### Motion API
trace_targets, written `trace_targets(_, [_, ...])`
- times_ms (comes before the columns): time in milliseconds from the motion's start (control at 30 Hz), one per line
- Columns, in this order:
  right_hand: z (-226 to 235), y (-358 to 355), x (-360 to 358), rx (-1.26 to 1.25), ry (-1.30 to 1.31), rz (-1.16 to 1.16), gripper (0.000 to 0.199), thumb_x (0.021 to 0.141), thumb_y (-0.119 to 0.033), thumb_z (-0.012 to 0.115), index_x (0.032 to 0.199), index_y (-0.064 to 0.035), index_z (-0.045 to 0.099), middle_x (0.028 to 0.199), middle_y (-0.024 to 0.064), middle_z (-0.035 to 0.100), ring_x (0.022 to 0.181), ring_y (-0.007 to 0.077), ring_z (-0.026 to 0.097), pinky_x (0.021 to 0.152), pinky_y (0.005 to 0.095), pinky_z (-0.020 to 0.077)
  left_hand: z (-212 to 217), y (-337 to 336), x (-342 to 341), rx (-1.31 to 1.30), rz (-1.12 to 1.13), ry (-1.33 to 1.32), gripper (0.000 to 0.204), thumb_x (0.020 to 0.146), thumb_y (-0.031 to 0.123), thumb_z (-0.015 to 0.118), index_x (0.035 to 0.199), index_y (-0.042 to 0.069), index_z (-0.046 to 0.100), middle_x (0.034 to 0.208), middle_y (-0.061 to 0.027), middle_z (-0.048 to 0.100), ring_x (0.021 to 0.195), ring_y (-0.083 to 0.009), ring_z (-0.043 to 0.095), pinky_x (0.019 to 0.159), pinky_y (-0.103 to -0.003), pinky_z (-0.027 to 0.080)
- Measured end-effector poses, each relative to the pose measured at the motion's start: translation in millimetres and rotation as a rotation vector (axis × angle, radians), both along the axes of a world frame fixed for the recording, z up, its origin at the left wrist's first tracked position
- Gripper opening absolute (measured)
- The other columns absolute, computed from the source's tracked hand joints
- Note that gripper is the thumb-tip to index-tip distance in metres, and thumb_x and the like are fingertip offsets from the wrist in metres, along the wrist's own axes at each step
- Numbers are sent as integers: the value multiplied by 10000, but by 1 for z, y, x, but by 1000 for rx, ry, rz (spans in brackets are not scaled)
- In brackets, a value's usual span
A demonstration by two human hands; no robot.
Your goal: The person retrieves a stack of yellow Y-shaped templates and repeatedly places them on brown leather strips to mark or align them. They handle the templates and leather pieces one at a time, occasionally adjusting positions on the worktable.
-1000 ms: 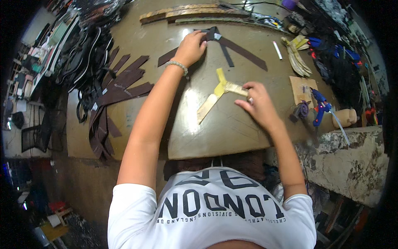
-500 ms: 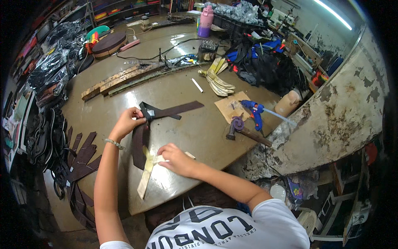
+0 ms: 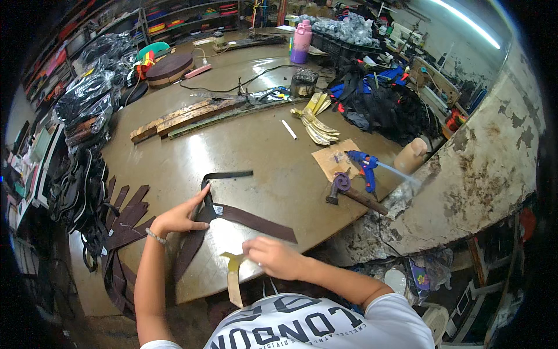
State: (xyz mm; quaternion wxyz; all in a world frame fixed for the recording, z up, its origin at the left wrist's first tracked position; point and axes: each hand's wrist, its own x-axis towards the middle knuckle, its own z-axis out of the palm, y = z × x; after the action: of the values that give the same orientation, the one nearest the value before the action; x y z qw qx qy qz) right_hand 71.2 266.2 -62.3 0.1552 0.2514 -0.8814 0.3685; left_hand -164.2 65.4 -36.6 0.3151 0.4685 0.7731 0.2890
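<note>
My left hand (image 3: pixel 177 218) presses flat on a dark brown V-shaped strap piece (image 3: pixel 250 220) lying on the brown worktable (image 3: pixel 244 151). A thin black strap (image 3: pixel 224 175) runs off from its top. My right hand (image 3: pixel 273 257) pinches a pale yellow strap piece (image 3: pixel 233 279) near the table's front edge, its lower end hanging past the edge. The two hands are a short way apart, with the brown strap between them.
A fan of dark brown cut strips (image 3: pixel 125 218) lies at the left. A hammer (image 3: pixel 349 192) and blue glue gun (image 3: pixel 366 168) sit on cardboard at the right. Yellow strips (image 3: pixel 317 122), wooden slats (image 3: pixel 174 116) and a pink bottle (image 3: pixel 301 42) lie farther back.
The view has swung right and up. My right hand has drawn the yellow piece toward the table's front edge, while my left hand stays on the brown strap.
</note>
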Motion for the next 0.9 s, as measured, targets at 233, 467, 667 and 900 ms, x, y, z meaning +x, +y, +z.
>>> trace_targets(233, [-15, -8, -91, 48, 62, -207, 128, 826, -12, 617, 941, 18, 571, 1053, 157, 595, 994, 351, 573, 842, 415, 483, 9, -27, 54, 143, 552, 589, 411, 913, 165, 604, 1305, 45, 576, 1318, -242, 567, 1195, -409, 557, 1029, -435, 442])
trace_targets(467, [-32, -23, -74, 183, 14, -295, 213, 877, -166, 666, 953, 14, 581, 1088, 162, 597, 1043, 339, 563, 902, 436, 460, -30, -16, 133, 181, 652, 620, 341, 882, 78, 650, 1216, 12, 630, 1287, -173, 590, 1189, -355, 528, 1018, -433, 431])
trace_targets(667, [-34, -21, -62, 107, 142, -289, 154, 845, -78, 678, 867, 8, 552, 1080, 185, 638, 1005, 359, 580, 886, 446, 463, -36, -16, 140, 85, 578, 879, 299, 888, 111, 649, 1176, 30, 651, 1269, -145, 623, 1142, -317, 581, 1002, -437, 425])
trace_targets(900, [-35, -31, -55, 132, 111, -354, 155, 849, -97, 691, 912, 9, 599, 1113, 126, 665, 990, 314, 596, 852, 422, 465, -38, -15, 145, 107, 555, 826, 271, 871, 31, 579, 1119, -63, 632, 1198, -199, 627, 1090, -326, 582, 934, -399, 485])
